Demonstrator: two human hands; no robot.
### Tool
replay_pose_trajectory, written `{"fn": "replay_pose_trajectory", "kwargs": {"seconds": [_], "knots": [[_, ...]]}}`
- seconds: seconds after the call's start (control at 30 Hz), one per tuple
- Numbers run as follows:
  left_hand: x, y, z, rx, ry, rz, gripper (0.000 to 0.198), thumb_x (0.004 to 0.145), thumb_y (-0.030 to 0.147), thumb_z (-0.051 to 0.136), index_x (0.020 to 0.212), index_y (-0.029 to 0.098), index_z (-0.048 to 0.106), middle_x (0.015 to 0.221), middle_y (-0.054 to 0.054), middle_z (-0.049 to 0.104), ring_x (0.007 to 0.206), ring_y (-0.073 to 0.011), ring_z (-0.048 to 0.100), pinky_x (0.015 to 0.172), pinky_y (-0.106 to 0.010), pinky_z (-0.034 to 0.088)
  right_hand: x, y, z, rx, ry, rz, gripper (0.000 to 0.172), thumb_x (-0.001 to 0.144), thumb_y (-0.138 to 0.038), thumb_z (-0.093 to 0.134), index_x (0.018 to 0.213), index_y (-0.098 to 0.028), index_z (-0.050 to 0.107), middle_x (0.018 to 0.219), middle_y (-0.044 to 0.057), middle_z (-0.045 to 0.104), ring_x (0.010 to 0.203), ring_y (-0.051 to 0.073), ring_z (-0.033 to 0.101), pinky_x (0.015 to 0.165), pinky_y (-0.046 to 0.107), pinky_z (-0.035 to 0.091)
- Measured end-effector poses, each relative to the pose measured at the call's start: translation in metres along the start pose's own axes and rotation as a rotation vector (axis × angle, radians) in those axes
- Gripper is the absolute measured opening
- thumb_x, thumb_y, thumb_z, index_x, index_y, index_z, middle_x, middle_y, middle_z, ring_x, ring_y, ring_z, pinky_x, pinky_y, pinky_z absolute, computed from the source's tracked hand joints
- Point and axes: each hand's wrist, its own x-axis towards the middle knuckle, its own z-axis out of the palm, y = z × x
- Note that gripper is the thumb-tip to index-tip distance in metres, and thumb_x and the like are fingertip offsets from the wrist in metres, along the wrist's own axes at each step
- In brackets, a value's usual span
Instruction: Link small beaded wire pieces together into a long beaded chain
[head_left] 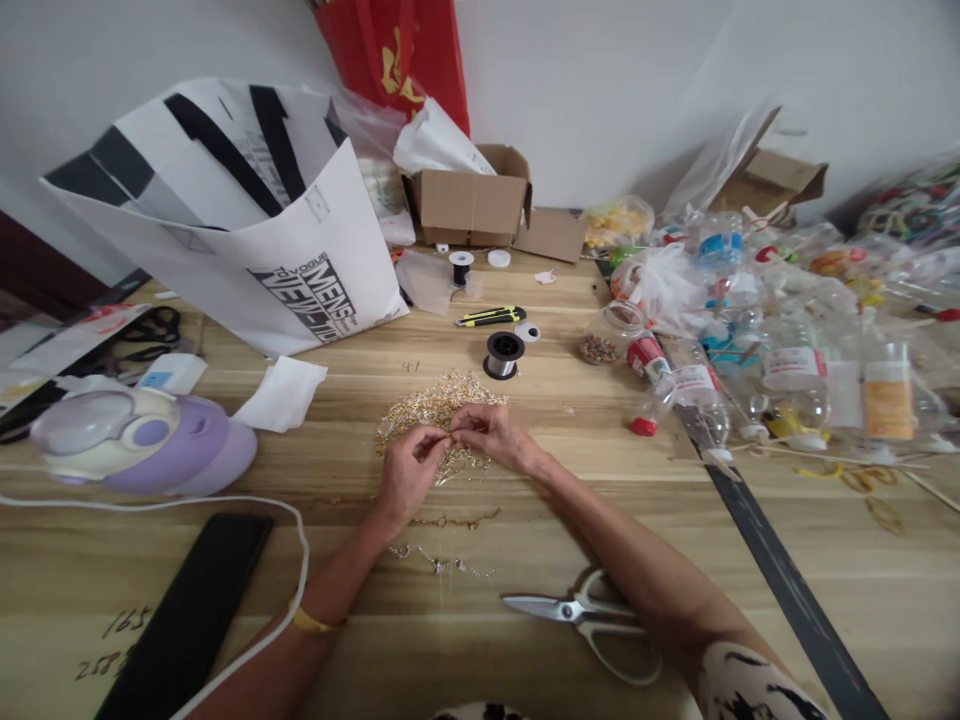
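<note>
Over the front of a heap of gold and silver chain pieces (420, 402), my left hand (409, 472) and my right hand (491, 435) meet fingertip to fingertip. Both hands are pinched closed on a tiny gold-coloured piece between them, too small to make out fully. Nearer to me, a gold chain (457, 522) lies beside my left wrist, with a silver chain (442, 566) below it. White-handled scissors (574, 610) rest partly under my right forearm. Behind the heap stands a spool of wire (502, 356).
A yellow-black cutter (490, 317) and a small spool (461, 268) lie further back. Plastic bottles (795, 370) crowd the right. On the left are a white bag (322, 250), a purple device (187, 440), a white cable (304, 540) and a black slab (195, 610).
</note>
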Motion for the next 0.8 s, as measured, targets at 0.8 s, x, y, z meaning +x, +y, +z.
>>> {"fn": "replay_pose_trajectory", "kwargs": {"seconds": [0.8], "knots": [[0.0060, 0.0009, -0.0054, -0.130, 0.086, -0.113, 0.014, 0.071, 0.029, 0.062, 0.068, 0.016, 0.061, 0.077, -0.003, 0.067, 0.069, -0.0134, 0.061, 0.063, -0.022, 0.048, 0.0032, -0.0006, -0.0034, 0.228, 0.109, 0.121, 0.014, 0.078, -0.026, 0.060, 0.083, -0.016, 0.052, 0.075, 0.003, 0.067, 0.060, 0.012, 0.064, 0.048, 0.019, 0.046]]}}
